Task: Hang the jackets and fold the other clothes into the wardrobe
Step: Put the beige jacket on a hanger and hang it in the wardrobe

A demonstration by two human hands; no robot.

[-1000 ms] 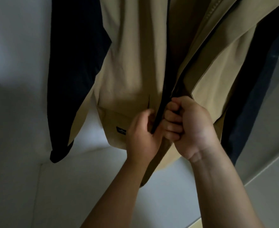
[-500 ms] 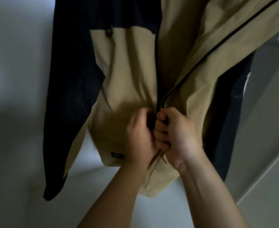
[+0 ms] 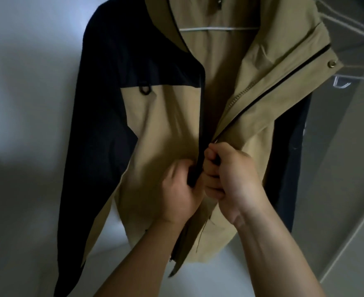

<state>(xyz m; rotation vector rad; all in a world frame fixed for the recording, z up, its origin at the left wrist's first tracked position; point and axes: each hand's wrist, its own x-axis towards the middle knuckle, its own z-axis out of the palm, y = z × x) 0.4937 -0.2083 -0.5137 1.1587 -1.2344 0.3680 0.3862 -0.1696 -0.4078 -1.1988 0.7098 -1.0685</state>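
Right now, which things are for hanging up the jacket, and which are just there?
For the job:
tan and navy jacket
white hanger inside it
left hand and right hand, both holding its front edges

Just there:
spare white hangers beside it
white wall behind

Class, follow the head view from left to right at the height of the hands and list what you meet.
White wall → navy sleeve → tan jacket front → left hand → right hand → other navy sleeve → grey wardrobe side.
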